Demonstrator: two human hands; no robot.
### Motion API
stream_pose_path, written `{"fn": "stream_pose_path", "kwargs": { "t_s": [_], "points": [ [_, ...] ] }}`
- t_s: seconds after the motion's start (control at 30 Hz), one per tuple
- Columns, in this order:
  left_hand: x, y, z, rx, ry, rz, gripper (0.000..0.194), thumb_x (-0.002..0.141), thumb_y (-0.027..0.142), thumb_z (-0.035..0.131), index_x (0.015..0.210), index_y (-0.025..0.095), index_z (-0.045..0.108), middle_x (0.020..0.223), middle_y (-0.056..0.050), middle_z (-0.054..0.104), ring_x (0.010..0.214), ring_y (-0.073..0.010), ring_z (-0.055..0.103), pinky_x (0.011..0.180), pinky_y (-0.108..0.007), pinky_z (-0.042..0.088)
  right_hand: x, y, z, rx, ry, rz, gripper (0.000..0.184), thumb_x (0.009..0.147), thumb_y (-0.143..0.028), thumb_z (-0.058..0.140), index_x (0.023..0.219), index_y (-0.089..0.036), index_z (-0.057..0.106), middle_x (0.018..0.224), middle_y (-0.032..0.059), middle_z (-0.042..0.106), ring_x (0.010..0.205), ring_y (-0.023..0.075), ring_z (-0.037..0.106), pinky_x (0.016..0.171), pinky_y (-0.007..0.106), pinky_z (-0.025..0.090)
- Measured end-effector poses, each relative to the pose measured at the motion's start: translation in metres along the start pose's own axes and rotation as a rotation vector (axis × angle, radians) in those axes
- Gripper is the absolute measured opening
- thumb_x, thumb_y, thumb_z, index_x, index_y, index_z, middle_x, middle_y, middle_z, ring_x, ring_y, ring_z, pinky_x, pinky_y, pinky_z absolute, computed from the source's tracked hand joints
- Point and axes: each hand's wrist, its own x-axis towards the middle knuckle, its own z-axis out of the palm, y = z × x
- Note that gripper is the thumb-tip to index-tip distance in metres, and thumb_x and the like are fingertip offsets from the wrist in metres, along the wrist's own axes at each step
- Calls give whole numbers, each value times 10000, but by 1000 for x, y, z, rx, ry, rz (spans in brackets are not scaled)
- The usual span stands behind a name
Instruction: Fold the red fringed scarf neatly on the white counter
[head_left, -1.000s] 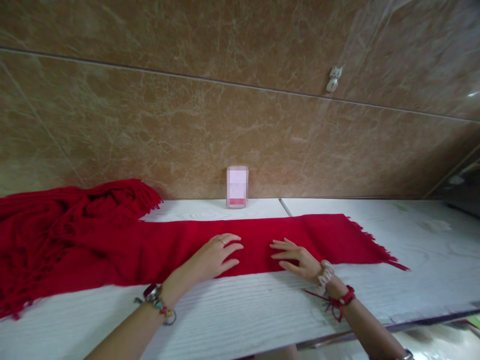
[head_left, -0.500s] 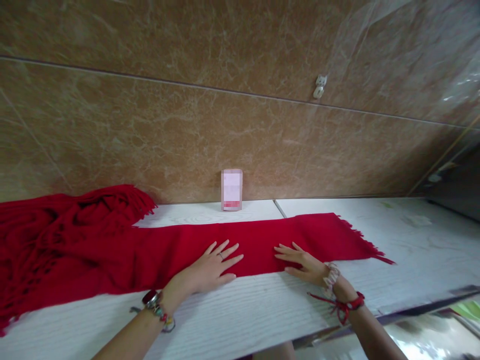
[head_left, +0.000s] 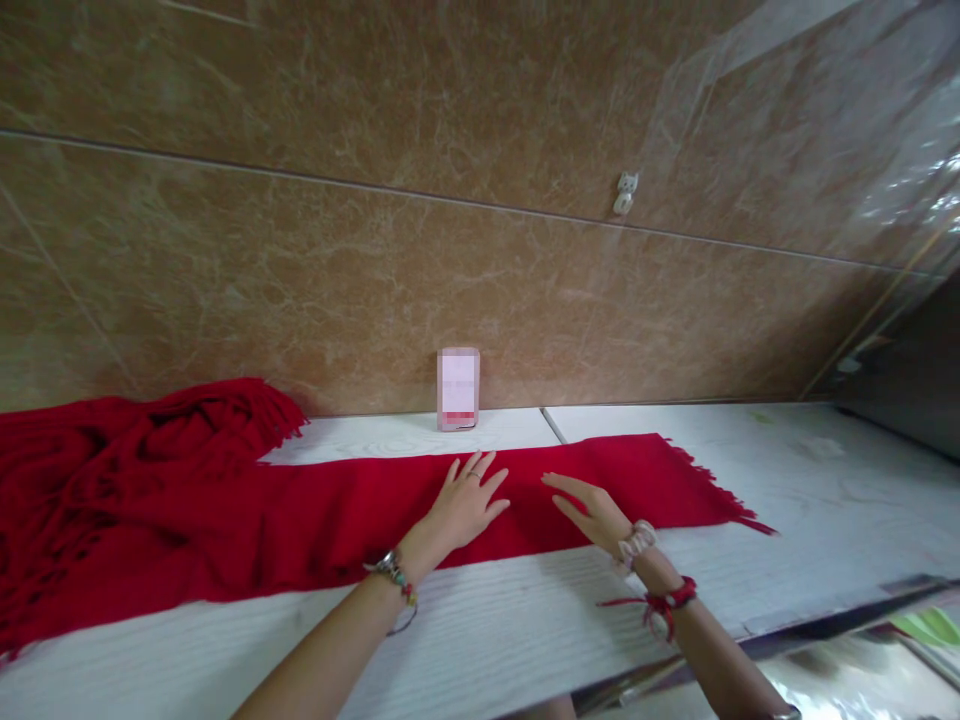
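Observation:
A red scarf (head_left: 315, 520) with fringed ends stretches across the white table (head_left: 480, 630). Its right part lies flat as a folded strip, while the left part is bunched into a loose heap. My left hand (head_left: 463, 503) rests on the strip near its middle, fingers spread and the palm down. Just to the right, my right hand (head_left: 596, 512) is over the strip with its thumb apart from the other fingers, which lie close together. Whether the right fingertips touch the cloth I cannot tell. Neither hand grips anything.
A phone (head_left: 458, 390) with a blurred screen leans against the brown marbled wall (head_left: 337, 280) behind the scarf. A small white cat-shaped piece (head_left: 625, 193) is fixed to the wall. A dark object (head_left: 907, 370) stands at the far right. The table's front edge runs along the lower right.
My left hand has slid right and a little farther back over the scarf. My right hand has turned more onto its side, with its fingers drawn together. The view has shifted slightly.

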Motion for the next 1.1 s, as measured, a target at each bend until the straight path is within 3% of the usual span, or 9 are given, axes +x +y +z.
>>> {"fn": "stream_pose_path", "kwargs": {
  "t_s": [0.13,0.2,0.37,0.57,0.7,0.83,0.97,1.1],
  "points": [
    [4,-2,17,-17,-64,-116,494,853,453,306,1294,231,330,1392,-72,257,1276,-250,181,1014,-476,168,25,-11,21,-246,-104,117,509,821,-358,404,1287,-159,359,1368,108,293,1260,251,219,999,502,214],
    [1,-4,19,-13,-62,-138,517,839,483,306,1297,243,322,1393,-64,253,1278,-259,170,1015,-492,144,31,-16,27,-315,-179,121,521,833,-407,378,1310,-209,313,1396,75,228,1274,250,171,997,526,179],
    [-4,-5,18,-3,-51,-257,582,794,572,310,1297,280,321,1401,-62,231,1271,-337,133,988,-556,124,23,-12,24,-434,-260,142,484,869,-418,288,1324,-254,270,1405,48,201,1278,240,159,997,517,174],
    [-4,-4,19,10,-13,-355,645,765,629,295,1297,265,330,1401,-89,227,1264,-363,137,981,-552,147,29,-9,11,-529,-260,362,505,868,-416,299,1330,-214,267,1407,83,198,1272,267,175,982,507,221],
    [-5,-7,17,58,49,-478,534,832,502,288,1273,216,383,1380,-112,273,1259,-328,193,992,-485,194,59,-33,19,-481,-171,276,501,877,-384,287,1338,-192,250,1409,89,198,1276,247,170,1000,468,206],
    [-6,-12,16,82,57,-568,506,838,467,297,1272,222,384,1377,-99,282,1256,-321,211,980,-510,203,77,-48,40,-387,-243,178,479,883,-366,266,1333,-203,264,1408,78,207,1277,234,173,1006,466,190],
    [-7,-13,15,65,22,-588,520,833,481,276,1285,238,358,1388,-80,258,1261,-334,184,974,-542,180,75,-36,48,-403,-260,138,467,884,-358,260,1325,-208,286,1404,79,214,1277,236,171,1007,479,173],
    [-6,-12,14,56,-3,-595,528,831,486,263,1296,247,337,1398,-69,229,1267,-339,154,978,-554,154,66,-14,35,-468,-238,271,475,884,-363,266,1330,-199,275,1405,89,205,1277,241,169,1006,469,181]
  ]
}}
